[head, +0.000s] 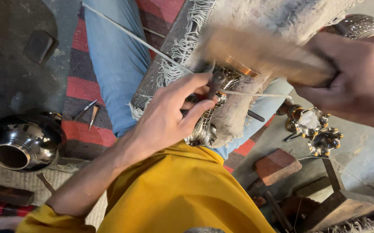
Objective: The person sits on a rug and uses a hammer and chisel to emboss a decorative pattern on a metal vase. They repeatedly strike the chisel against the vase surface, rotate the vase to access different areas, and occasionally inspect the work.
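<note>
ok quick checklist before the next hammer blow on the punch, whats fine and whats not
1. Left hand grips the dark metal punch: ok.
2. Punch tip seated on the embossed silver metal piece: cannot tell, fingers hide it.
3. Right hand holds the blurred wooden mallet firmly: ok.
4. Piece padded by the fringed grey cloth on the lap: ok.
5. Thin white cord clear of the strike: not ok, it crosses beside the punch.

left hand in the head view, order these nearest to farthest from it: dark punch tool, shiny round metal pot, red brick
From the left hand:
1. dark punch tool, pinched in its fingers over the embossed metal piece.
2. red brick, on the floor, lower right.
3. shiny round metal pot, far left on the floor.
</note>
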